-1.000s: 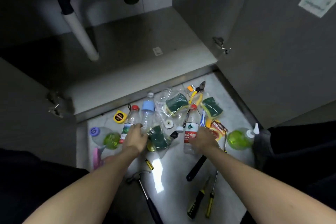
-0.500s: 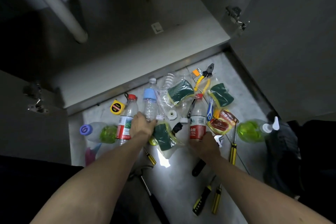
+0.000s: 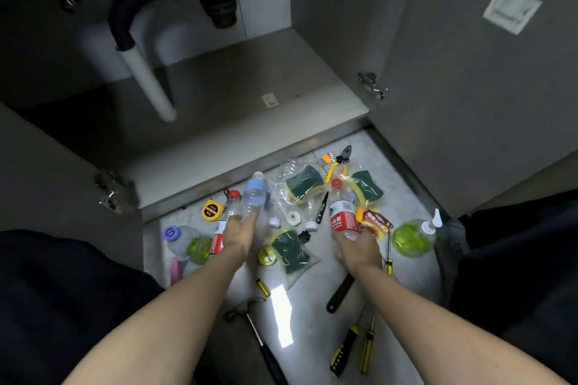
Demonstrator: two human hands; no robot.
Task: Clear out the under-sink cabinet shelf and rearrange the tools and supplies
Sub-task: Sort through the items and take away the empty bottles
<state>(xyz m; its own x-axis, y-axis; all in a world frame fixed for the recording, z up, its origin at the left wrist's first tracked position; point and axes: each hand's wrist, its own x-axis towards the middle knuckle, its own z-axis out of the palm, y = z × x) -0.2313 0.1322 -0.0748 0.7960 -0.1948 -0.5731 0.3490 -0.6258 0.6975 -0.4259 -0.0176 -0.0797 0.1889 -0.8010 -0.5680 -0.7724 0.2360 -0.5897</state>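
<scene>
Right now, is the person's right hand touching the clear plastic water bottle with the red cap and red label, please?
Touching. The head view shows the right hand gripping the base of the red-capped water bottle, fingers wrapped around its lower end and lifting it off the floor.

Blue-capped bottle (image 3: 254,194); red-capped bottle (image 3: 341,212), red-white label; yellow tape measure (image 3: 211,210); green sponge (image 3: 304,181).

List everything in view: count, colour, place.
Water bottles: 3, clear; two red-capped, one blue-labelled; in the hands.
Sponges in bags: 3, green-yellow; floor centre.
Tape measure: 1, yellow; by cabinet edge.
Soap bottles: 2, green; far left and right.
Pliers: 1, yellow-handled; floor top.
Screwdrivers: about 4, yellow-black; lower floor.
Hammer: 1, dark; bottom centre.
Drain pipe: 1, white-black; in cabinet.
Left hand: grips two bottles.
Right hand: grips one bottle.
</scene>
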